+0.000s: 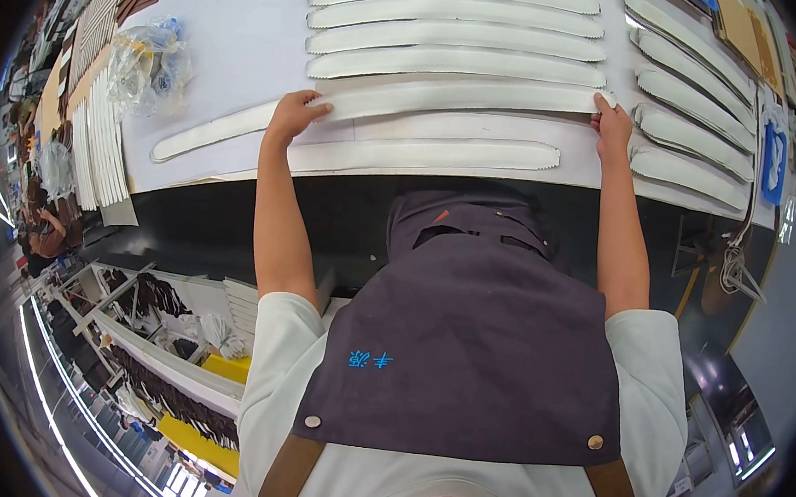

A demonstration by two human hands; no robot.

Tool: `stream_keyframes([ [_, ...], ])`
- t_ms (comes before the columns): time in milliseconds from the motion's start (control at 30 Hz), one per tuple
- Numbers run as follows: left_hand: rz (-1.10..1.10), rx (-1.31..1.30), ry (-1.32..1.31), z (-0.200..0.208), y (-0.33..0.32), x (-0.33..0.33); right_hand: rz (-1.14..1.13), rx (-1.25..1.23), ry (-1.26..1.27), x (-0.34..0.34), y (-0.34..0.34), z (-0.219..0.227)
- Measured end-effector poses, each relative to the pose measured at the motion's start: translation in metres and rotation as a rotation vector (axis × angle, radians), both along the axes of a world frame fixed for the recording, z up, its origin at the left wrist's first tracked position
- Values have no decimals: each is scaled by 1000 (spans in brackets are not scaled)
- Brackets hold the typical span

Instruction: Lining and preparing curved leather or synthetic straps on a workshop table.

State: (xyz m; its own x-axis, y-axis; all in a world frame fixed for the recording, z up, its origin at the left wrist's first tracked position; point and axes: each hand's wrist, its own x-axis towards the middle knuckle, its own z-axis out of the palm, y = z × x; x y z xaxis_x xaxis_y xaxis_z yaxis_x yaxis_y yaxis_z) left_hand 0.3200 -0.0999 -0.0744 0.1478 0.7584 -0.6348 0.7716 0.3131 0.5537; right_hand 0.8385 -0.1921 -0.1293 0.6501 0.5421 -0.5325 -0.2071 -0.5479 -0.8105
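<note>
A long white strip (464, 95) with rounded ends slants across the table in front of me, its left end lower than its right. My right hand (613, 127) pinches its right end between thumb and fingers. Further left, my left hand (295, 116) grips the strip partway along, its thumb reaching to the right; the fingers are partly hidden. Beyond my hands lie several similar white strips (457, 37) in a stack of rows, some with jagged ends. Another white strip (428, 155) lies nearer me, by the table's front edge.
More white strips (692, 131) overlap in groups on the right. Clear plastic bags (150, 65) lie on the left of the table (239, 16), near narrow white strips (99, 140). A blue tray-like object (774, 155) and a coiled cord (738, 272) are at the right edge.
</note>
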Motion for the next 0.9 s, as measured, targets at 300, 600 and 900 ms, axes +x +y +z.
stream_keyframes([
  [300,313,360,167,-44,2,1,171,-98,-215,-6,-1,4],
  [600,358,424,201,-50,0,-1,176,-93,-256,-4,0,-2],
  [900,510,473,127,-58,-3,0,243,-189,-432,-1,1,-8],
])
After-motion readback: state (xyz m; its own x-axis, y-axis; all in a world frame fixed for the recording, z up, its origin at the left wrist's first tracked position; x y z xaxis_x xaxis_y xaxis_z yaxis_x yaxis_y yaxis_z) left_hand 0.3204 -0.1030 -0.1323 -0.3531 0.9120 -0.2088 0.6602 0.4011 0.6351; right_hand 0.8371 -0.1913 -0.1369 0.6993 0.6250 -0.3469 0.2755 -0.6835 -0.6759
